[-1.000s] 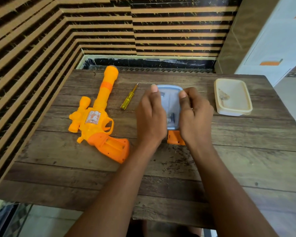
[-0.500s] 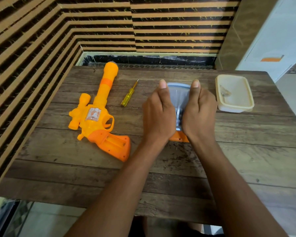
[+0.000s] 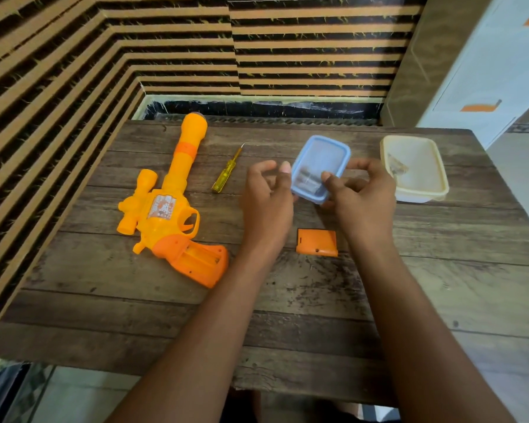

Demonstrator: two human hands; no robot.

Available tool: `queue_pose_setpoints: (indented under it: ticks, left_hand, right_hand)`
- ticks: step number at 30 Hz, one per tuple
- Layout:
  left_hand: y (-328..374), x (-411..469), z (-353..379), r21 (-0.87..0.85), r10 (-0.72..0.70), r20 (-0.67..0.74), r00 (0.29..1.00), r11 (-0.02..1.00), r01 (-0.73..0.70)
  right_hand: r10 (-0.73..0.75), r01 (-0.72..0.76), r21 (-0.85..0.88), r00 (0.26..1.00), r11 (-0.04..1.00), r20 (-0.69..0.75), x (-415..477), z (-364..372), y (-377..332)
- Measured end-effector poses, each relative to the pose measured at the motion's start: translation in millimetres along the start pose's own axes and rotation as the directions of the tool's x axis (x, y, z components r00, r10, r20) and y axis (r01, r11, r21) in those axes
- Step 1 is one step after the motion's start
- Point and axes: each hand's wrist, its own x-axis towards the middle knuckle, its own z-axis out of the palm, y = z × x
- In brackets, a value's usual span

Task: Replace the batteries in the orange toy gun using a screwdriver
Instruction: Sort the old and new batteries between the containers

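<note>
I hold the blue box tilted, toward the far edge of the table: right hand pinching its near corner, left hand with thumb against its side, fingers curled. The toy gun lies by the left edge, grip compartment open, screwdriver beside its barrel.

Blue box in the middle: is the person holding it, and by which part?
Yes. The blue box is held by both hands: the left hand grips its left edge, the right hand pinches its near right corner, thumb on top.
</note>
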Motion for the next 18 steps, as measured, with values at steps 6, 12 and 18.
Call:
queue_pose_setpoints:
  ticks: [6, 12, 18]
  left_hand:
    - [-9, -1, 4, 0.139, 0.095, 0.108, 0.99, 0.984, -0.11]
    - [-13, -3, 9, 0.2, 0.131, 0.147, 0.981, 0.967, -0.159]
    - [-17, -1, 12, 0.242, 0.152, 0.144, 0.978, 0.953, -0.184]
  right_hand:
    - [0.019, -0.022, -0.053, 0.999, 0.998, -0.048, 14, 1, 9]
    - [-0.071, 0.089, -0.112, 0.984, 0.99, 0.16, 16, -1, 13]
    - [-0.203, 0.229, -0.273, 0.972, 0.934, 0.121, 11, -9, 5]
